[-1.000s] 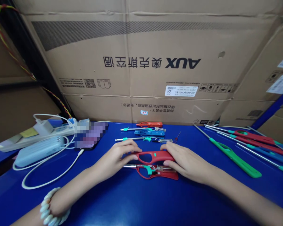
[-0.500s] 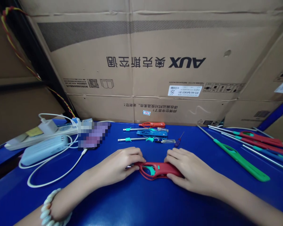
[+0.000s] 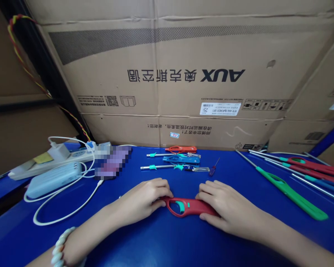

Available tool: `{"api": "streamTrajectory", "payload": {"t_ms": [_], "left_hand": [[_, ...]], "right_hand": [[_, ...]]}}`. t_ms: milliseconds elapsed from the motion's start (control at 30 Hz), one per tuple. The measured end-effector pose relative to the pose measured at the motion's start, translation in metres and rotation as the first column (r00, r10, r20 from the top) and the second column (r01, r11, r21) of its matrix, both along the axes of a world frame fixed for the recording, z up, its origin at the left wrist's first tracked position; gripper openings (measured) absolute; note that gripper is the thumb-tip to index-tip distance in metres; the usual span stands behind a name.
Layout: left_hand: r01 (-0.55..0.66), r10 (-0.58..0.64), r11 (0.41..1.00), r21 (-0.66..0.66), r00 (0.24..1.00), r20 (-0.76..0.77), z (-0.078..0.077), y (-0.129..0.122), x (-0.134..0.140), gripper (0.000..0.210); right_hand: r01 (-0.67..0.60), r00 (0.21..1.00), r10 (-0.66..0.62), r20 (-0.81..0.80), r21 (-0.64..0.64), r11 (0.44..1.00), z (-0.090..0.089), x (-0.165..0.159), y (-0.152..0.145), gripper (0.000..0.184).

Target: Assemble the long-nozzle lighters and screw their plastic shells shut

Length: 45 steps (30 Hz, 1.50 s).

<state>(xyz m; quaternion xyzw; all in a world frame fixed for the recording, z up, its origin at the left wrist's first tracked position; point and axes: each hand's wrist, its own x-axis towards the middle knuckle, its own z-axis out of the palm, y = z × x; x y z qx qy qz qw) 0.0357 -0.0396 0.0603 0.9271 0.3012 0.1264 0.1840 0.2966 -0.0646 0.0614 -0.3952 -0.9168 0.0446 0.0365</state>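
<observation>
Over glossy blue tabletop (image 3: 161,246), your left hand (image 3: 150,196) and right hand (image 3: 224,205) grip slim red plastic lighter (image 3: 194,207); seems light, stiff; hold ends.

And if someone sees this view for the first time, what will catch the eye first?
Probably the red handle, held at front centre, with a teal trigger showing. Behind, a large cardboard panel carries upside-down AUX lettering. On the right, a green tool lies slantwise on the blue table.

Light is being reflected by the smooth plastic red casing (image 3: 196,207), glossy blue tabletop (image 3: 144,244) and shiny metal tubes (image 3: 163,167). Little is being returned by matt cardboard (image 3: 114,74).
</observation>
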Motion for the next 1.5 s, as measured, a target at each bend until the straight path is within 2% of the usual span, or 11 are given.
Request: {"api": "streamTrajectory", "payload": {"t_ms": [200,367,533,633,733,833,900,1067,1200,1367,1500], "left_hand": [[-0.017,0.017,1.000,-0.012,1.000,0.013,-0.004,0.001,0.000,0.023],[-0.008,0.009,0.999,0.040,1.000,-0.016,-0.005,0.001,0.001,0.020],[0.001,0.005,0.998,0.067,0.996,-0.090,-0.001,-0.001,0.002,0.014],[-0.012,0.014,1.000,0.022,0.996,-0.084,0.000,-0.002,0.002,0.009],[-0.050,0.049,0.996,-0.079,0.999,-0.022,0.000,-0.003,0.002,0.005],[-0.062,0.066,0.983,-0.175,0.998,0.017,-0.001,-0.005,0.003,0.008],[-0.058,0.062,0.981,-0.186,0.998,0.012,-0.001,-0.007,0.003,0.012],[-0.141,0.139,0.989,-0.038,0.989,-0.055,-0.005,-0.010,0.006,0.009],[-0.184,0.194,0.978,0.098,0.976,-0.102,-0.010,-0.010,0.009,0.011],[-0.145,0.191,0.947,0.286,0.971,-0.143,-0.013,-0.008,0.010,0.011],[-0.110,0.169,0.917,0.384,0.978,-0.122,-0.015,-0.010,0.011,0.015]], "right_hand": [[-0.014,1.000,0.014,0.015,-0.017,1.000,-0.002,0.000,0.003,0.021],[0.009,1.000,-0.009,0.008,-0.036,0.999,-0.006,-0.002,0.004,0.020],[0.086,0.993,-0.097,-0.063,-0.159,0.983,-0.005,-0.005,0.003,0.017],[0.129,0.976,-0.171,-0.133,-0.278,0.952,-0.002,-0.003,0.004,0.017],[0.135,0.958,-0.219,-0.184,-0.385,0.913,-0.001,-0.001,0.004,0.023],[0.104,0.955,-0.209,-0.211,-0.420,0.902,0.001,-0.001,0.004,0.023],[0.076,0.955,-0.185,-0.231,-0.412,0.908,0.002,-0.001,0.003,0.018],[0.089,0.955,-0.185,-0.233,-0.370,0.925,0.003,-0.003,0.002,0.012],[0.111,0.966,-0.163,-0.201,-0.249,0.962,-0.002,-0.006,0.001,0.012],[0.120,0.975,-0.144,-0.170,-0.145,0.982,-0.002,-0.006,0.002,0.013],[0.101,0.990,-0.108,-0.092,-0.073,0.992,0.000,-0.005,-0.001,0.009]]}}
